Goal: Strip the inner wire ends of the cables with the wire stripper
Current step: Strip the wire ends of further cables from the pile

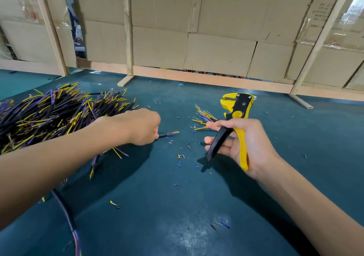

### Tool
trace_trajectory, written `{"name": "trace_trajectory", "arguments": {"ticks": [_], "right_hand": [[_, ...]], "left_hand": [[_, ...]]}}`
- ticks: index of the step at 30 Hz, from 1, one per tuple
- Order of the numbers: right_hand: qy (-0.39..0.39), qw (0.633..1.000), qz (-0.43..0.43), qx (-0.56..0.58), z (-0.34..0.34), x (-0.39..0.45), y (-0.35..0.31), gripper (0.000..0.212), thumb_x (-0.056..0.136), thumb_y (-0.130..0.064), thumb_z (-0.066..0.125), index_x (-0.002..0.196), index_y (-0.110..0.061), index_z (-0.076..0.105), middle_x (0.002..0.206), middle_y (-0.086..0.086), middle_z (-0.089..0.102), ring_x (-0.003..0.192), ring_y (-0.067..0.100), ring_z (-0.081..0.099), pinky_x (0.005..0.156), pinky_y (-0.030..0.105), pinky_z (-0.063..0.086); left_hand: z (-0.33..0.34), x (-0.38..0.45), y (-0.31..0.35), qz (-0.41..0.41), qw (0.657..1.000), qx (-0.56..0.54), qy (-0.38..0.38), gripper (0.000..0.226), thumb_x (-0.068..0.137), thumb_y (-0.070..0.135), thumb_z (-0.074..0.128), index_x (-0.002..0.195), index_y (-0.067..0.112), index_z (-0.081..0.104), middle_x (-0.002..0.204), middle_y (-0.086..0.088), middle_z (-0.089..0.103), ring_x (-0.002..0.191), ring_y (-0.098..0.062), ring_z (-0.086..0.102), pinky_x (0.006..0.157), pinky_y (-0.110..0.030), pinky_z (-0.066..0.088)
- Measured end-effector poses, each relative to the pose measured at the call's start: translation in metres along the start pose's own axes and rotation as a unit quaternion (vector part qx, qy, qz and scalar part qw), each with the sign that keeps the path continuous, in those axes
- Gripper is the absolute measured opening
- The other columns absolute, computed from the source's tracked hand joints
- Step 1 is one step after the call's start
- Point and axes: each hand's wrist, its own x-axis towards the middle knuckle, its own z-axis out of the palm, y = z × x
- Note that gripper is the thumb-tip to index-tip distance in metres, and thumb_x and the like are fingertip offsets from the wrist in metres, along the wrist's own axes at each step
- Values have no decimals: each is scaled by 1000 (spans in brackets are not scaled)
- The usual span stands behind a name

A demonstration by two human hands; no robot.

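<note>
— While the left hand (pixel 142 126) sat mid-frame, what did it grip?

— Fingers curled, pinching one cable (pixel 169 133); its coloured inner wires stuck out right of the knuckles, low over the green table (pixel 157 206).

— Right hand (pixel 240 145)?

— Centre-right, palm up, fingers wrapped loosely round the wire stripper (pixel 234 118). Yellow handle lay in the palm, black handle across the fingers, handles spread, head pointing to the top of the frame.

— Other cables?

— Big pile (pixel 51 116) at left, under the left forearm. Smaller bunch (pixel 202 116) just behind the right fingertips. Insulation bits (pixel 180 156) scattered between both hands; ring terminal (pixel 115 205) lower centre-left.
</note>
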Motion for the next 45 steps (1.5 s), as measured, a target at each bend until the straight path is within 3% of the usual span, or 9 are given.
{"name": "trace_trajectory", "arguments": {"ticks": [4, 6, 8, 14, 20, 26, 33, 39, 45], "right_hand": [[-9, 1000, -14, 0, 0, 3, -1, 9, 95, -7, 56, 97, 1, 60, 108, 25, 74, 77, 38, 73, 65, 46, 61], [-8, 999, -34, -5, -1, 3, -1, 2, 92, -4, 61, 93, -2, 62, 104, 27, 74, 82, 36, 74, 66, 44, 61], [-24, 998, -62, -2, -1, 3, -1, 3, 85, -3, 70, 86, -4, 66, 101, 27, 74, 86, 36, 74, 65, 42, 61], [-77, 988, -133, -34, 2, 0, 2, 11, 75, -2, 73, 85, -6, 69, 82, 20, 71, 79, 36, 73, 67, 43, 60], [-111, 983, -144, -26, 7, -3, 4, 12, 77, 2, 70, 87, -3, 66, 79, 20, 66, 71, 34, 66, 69, 46, 59], [-128, 982, -141, -12, 12, -6, 4, 14, 78, 3, 66, 91, 0, 62, 75, 18, 63, 69, 33, 64, 68, 47, 58], [-109, 983, -145, 2, 18, -8, 8, 13, 77, 4, 65, 88, -2, 63, 72, 17, 59, 66, 33, 62, 67, 46, 58], [-108, 982, -153, -18, 17, -6, 12, 15, 78, 4, 63, 92, -2, 62, 73, 15, 57, 68, 33, 61, 69, 47, 58], [-107, 979, -171, -36, 27, -10, 23, 15, 78, 4, 64, 89, -5, 65, 74, 13, 60, 68, 33, 63, 70, 48, 58]], "left_hand": [[-10, -9, 20, 94, 985, 18, 141, 14, 94, 2, 45, 105, 12, 46, 102, -7, 50, 94, -34, 57, 82, -45, 47], [-4, -14, 25, 179, 945, -13, 275, 21, 94, -3, 47, 111, 8, 49, 104, -9, 49, 89, -32, 54, 81, -44, 46], [8, -21, 27, 244, 911, -75, 326, 31, 91, -6, 47, 118, 5, 55, 102, -10, 52, 85, -31, 54, 79, -43, 47], [33, -32, 34, 270, 880, -119, 372, 29, 106, 30, 38, 132, 26, 49, 98, -1, 60, 74, -25, 59, 54, -44, 52], [38, -31, 37, 225, 868, -236, 373, 33, 102, 42, 41, 134, 33, 35, 75, 17, 47, 58, -11, 44, 55, -34, 45], [36, -36, 37, 275, 829, -300, 383, 25, 104, 26, 50, 127, 34, 47, 90, 29, 52, 72, -5, 52, 62, -27, 46], [37, -33, 35, 286, 812, -278, 426, 24, 102, 14, 57, 122, 27, 57, 95, 11, 55, 68, -5, 46, 66, -13, 36], [31, -38, 39, 238, 837, -233, 434, 12, 100, 22, 60, 104, 17, 69, 88, 3, 60, 64, -26, 56, 55, -42, 51], [32, -44, 45, 199, 858, -205, 428, 22, 100, 29, 48, 107, 13, 60, 93, 6, 64, 71, -31, 67, 56, -44, 53]]}}
